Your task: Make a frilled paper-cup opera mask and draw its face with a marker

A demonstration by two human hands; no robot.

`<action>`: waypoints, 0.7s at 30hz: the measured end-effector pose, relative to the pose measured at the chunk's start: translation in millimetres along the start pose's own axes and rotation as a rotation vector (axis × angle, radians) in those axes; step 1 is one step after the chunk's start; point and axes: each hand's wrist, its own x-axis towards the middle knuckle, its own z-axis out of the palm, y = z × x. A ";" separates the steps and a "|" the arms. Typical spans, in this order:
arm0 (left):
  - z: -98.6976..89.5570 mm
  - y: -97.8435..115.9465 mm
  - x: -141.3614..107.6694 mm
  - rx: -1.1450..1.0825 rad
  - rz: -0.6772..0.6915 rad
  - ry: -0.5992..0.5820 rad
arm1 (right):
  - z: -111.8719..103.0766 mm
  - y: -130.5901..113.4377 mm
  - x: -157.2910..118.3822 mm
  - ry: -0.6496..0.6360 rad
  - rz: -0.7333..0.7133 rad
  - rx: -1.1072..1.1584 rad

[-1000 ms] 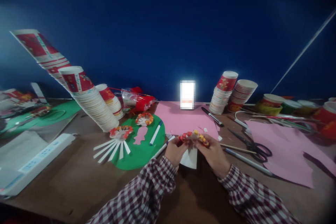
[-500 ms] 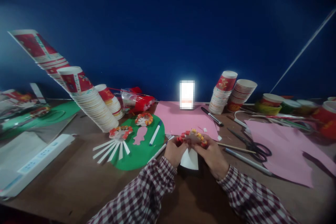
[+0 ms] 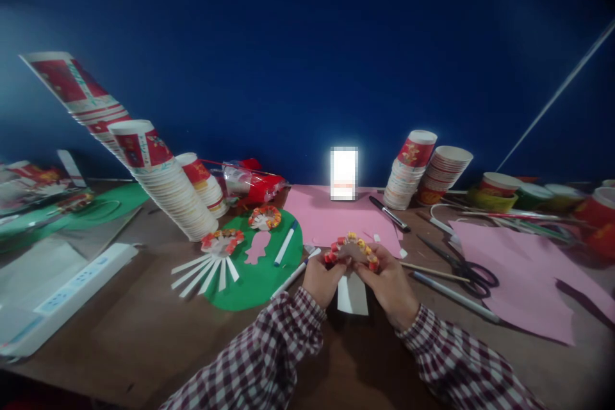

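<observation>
A paper piece (image 3: 352,254) with red and yellow curled edges is held up between both hands at the middle. My left hand (image 3: 321,278) pinches its left side, and my right hand (image 3: 388,283) grips the right side. From its lower end a white flap (image 3: 352,295) hangs below the thumbs. To the left, a green paper round (image 3: 240,291) carries a pink cut-out (image 3: 258,247), a white marker (image 3: 285,244) and a small curled paper ring (image 3: 264,218). Another curled piece (image 3: 221,243) with white strips fanned out overlaps the round's left edge.
Tall paper cup stacks (image 3: 168,186) lean at the left; shorter stacks (image 3: 415,166) stand at the back right. Black scissors (image 3: 461,269), a pen (image 3: 456,298) and pink paper (image 3: 519,282) lie to the right. A power strip (image 3: 72,298) is at the far left.
The white flap under the held piece has swung slightly right and down, and the piece's face is tilted a little differently. Both hands keep their grip in nearly the same place.
</observation>
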 end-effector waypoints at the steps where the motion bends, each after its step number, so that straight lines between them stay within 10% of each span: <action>1: 0.0 0.4 -0.2 -0.016 -0.013 0.002 | 0.0 -0.7 0.0 -0.006 0.002 0.001; 21: -4.8 -3.5 0.0 -0.196 -0.151 -0.025 | 1.7 -10.1 -1.9 -0.047 0.054 0.045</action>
